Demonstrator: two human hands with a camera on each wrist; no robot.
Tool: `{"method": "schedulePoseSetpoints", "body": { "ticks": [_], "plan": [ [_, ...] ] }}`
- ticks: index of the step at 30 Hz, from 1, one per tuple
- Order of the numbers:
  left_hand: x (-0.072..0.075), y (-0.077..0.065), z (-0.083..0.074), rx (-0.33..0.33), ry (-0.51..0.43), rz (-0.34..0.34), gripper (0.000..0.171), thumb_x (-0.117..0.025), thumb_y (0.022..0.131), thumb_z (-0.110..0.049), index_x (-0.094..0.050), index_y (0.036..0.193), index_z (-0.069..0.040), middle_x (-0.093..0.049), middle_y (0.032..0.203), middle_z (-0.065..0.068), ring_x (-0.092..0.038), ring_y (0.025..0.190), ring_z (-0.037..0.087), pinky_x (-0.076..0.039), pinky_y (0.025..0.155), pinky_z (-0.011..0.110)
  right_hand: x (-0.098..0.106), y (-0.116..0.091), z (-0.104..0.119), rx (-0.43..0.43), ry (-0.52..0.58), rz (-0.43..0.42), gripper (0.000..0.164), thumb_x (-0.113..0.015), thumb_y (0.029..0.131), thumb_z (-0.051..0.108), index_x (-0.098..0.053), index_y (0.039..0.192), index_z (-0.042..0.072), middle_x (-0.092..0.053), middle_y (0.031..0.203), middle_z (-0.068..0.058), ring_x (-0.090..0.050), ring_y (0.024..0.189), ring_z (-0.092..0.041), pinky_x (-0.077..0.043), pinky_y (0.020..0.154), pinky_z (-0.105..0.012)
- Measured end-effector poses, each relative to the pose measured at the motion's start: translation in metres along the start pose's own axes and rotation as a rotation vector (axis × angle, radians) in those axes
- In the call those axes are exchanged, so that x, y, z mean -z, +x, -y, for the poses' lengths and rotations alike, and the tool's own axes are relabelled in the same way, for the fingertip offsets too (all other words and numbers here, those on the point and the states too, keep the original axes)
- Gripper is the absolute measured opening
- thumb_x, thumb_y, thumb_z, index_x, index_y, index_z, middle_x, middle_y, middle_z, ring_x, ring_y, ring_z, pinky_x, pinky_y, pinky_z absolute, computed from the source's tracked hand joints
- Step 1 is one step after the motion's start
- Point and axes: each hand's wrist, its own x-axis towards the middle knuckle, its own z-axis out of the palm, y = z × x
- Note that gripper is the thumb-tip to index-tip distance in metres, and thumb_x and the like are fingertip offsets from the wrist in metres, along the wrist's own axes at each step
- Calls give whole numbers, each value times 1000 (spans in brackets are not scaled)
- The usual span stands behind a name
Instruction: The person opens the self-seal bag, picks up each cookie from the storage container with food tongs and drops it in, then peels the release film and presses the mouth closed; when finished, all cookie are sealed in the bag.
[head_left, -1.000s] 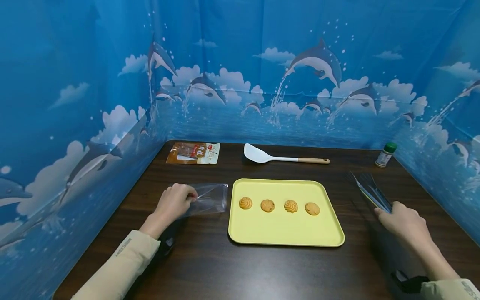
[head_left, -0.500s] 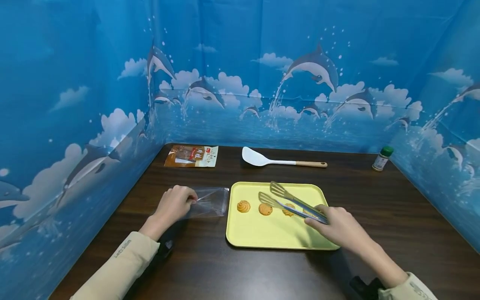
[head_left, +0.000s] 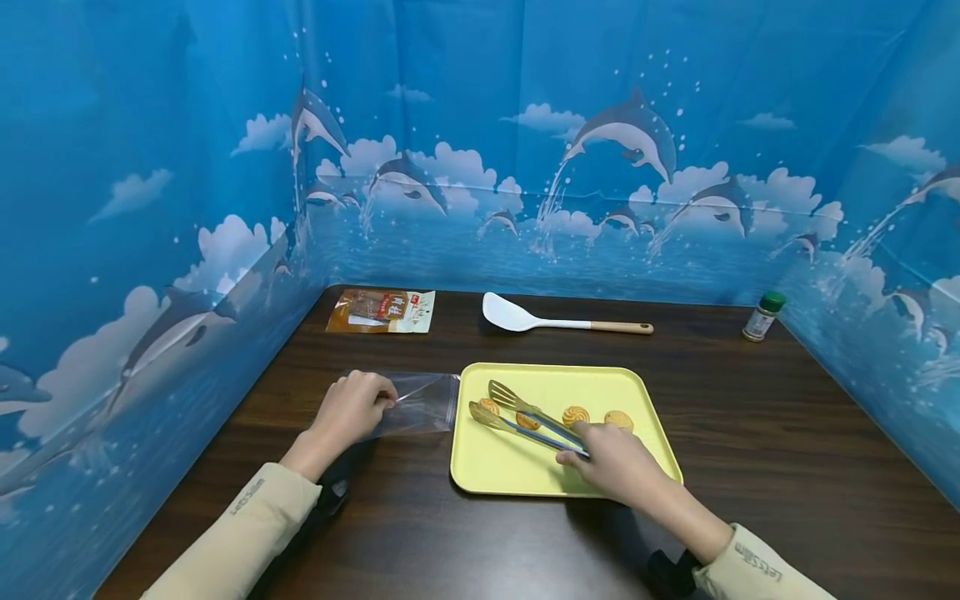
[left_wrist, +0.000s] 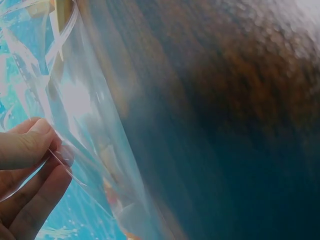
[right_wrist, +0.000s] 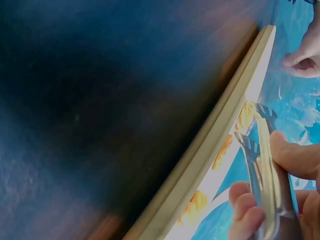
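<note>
My left hand (head_left: 347, 421) pinches a clear plastic bag (head_left: 423, 402) that reaches toward the tray's left edge. In the left wrist view, thumb and fingers grip the edge of the bag (left_wrist: 82, 112). On the yellow tray (head_left: 510, 471) several cookies stand in a row, among them a swirled cookie (head_left: 576, 415) and a round cookie (head_left: 618, 420). My right hand (head_left: 618, 462) holds metal tongs (head_left: 551, 433) over the tray. Their slotted tips are spread apart near the leftmost cookie (head_left: 489, 405), and the tongs partly hide the second cookie (head_left: 527, 421).
Behind the tray lies a white spatula (head_left: 517, 315) with a wooden handle. A brown and white food packet (head_left: 382, 311) is at the back left of the dark table (head_left: 420, 517). A green-capped jar (head_left: 763, 317) stands at the back right. A dolphin-print curtain (head_left: 465, 217) encloses the table.
My right hand has carried the tongs from the right of the tray leftward over it, their tips now near the leftmost cookie. My left hand has stayed on the bag.
</note>
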Motion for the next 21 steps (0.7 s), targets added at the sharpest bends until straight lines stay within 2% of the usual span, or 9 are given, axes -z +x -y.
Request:
{"method": "schedulePoseSetpoints", "body": {
  "ticks": [5,11,14,17,21],
  "plan": [
    [1,-2,2,4,4,-1,7,-72,85,-2,-77,83,-7,-74,82,5,-68,69,20,-55,65,41,1,-1,2,-3,7,-26,32,-74,86,34,-68,99,5,-45,57,4,-39,53,-12,-28,49,-27],
    [3,-5,3,6,1,-3,7,-72,85,-1,-77,84,-6,-74,83,6,-68,70,20,-56,66,41,7,-1,5,9,28,-54,38,-73,87,32,-69,112,4,-55,62,4,-43,57,-11,-34,53,-28],
    [4,-6,3,11,8,-3,7,-72,85,-2,-77,84,-7,-74,83,6,-68,70,20,-56,66,41,9,1,8,47,43,-83,30,-72,89,31,-69,106,7,-57,64,4,-43,54,-9,-35,53,-26],
    [5,-7,1,6,12,-4,7,-72,85,-2,-77,84,-7,-74,83,6,-68,69,20,-56,65,41,12,2,10,63,51,-89,22,-71,89,31,-67,93,10,-50,59,5,-40,51,-9,-32,50,-24],
    [6,-7,-1,-12,8,-10,7,-72,86,-2,-77,84,-7,-74,82,6,-67,69,19,-56,65,40,15,3,11,30,35,-71,24,-73,87,32,-67,94,9,-45,56,4,-40,51,-11,-30,50,-27]
  ]
}}
